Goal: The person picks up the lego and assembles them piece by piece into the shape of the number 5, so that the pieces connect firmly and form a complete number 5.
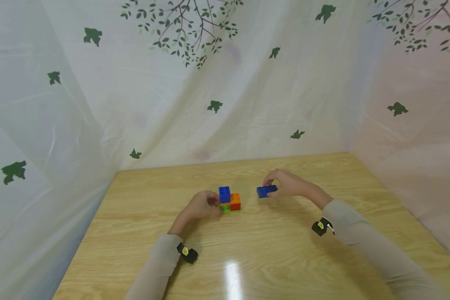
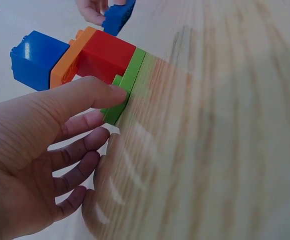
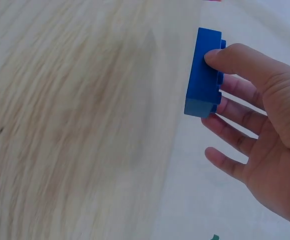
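Note:
A small stack of toy building bricks stands on the wooden table, left of centre in the head view. Its green brick (image 2: pixel 131 75) lies at the bottom, with a red brick (image 2: pixel 107 54) on it, then an orange brick (image 1: pixel 235 197), and a square blue brick (image 1: pixel 224 195) on top. My left hand (image 1: pixel 201 205) pinches the green brick at its near end between thumb and index finger, the other fingers loosely curled. To the right of the stack, my right hand (image 1: pixel 286 183) holds a long blue brick (image 3: pixel 199 75) between thumb and fingers, studs toward the fingers and palm.
The wooden table (image 1: pixel 277 250) ends at the back against a pale curtain (image 1: pixel 247 121) printed with leaves and birds. Curtains hang at both sides too. A small black camera (image 1: pixel 187 253) is strapped on the left wrist, another (image 1: pixel 321 226) on the right.

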### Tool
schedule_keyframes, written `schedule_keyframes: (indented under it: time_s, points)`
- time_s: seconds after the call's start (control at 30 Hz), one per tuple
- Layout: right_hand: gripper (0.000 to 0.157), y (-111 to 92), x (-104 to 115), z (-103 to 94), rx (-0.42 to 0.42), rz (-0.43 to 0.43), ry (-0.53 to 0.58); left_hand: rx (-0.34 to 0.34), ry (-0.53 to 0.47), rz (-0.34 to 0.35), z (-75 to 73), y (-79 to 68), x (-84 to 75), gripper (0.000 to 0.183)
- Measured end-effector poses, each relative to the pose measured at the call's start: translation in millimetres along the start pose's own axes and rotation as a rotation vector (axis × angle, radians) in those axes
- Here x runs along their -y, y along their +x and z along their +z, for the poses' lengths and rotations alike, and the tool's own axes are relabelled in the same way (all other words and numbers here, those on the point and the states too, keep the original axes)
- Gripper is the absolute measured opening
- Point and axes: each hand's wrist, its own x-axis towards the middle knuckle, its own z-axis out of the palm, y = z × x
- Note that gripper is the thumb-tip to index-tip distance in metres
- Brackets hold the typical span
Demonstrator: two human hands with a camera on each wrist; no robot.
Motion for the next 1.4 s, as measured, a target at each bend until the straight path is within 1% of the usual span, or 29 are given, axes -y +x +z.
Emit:
schedule_keyframes:
  time_s: [0.3, 0.5, 0.57, 0.67, 0.87, 1.03, 1.27, 1.4]
  points:
    - [0.029, 7.9, 24.9, -6.2, -0.099, -0.019, 0.089, -0.004, -0.007, 0.034, 0.8, 1.2, -1.9, 0.027]
    - [0.032, 13.5, 48.8, -9.5, -0.183, -0.09, 0.105, -0.009, -0.006, 0.049, 0.7, 2.2, -5.1, 0.026]
    - [0.032, 16.7, 55.6, -8.8, -0.208, -0.114, 0.104, -0.009, -0.005, 0.048, 1.2, 2.5, -4.4, 0.026]
    - [0.033, 21.3, 64.7, -4.3, -0.224, -0.134, 0.114, -0.009, 0.007, 0.047, 3.0, 1.8, -0.1, 0.026]
    - [0.035, 29.0, 83.4, 4.3, -0.204, -0.166, 0.119, -0.019, 0.001, 0.028, 6.7, -2.4, 3.9, 0.026]
    - [0.034, 35.0, 91.2, 7.5, -0.176, -0.158, 0.101, -0.022, 0.002, 0.022, 6.2, -1.9, 3.2, 0.025]
    - [0.034, 42.6, 97.9, 7.5, -0.16, -0.155, 0.028, -0.032, 0.002, 0.022, 2.5, 1.7, 1.8, 0.026]
    - [0.035, 46.1, 98.7, 8.3, -0.149, -0.16, -0.034, -0.043, 0.005, 0.047, 1.1, 2.8, 1.9, 0.026]
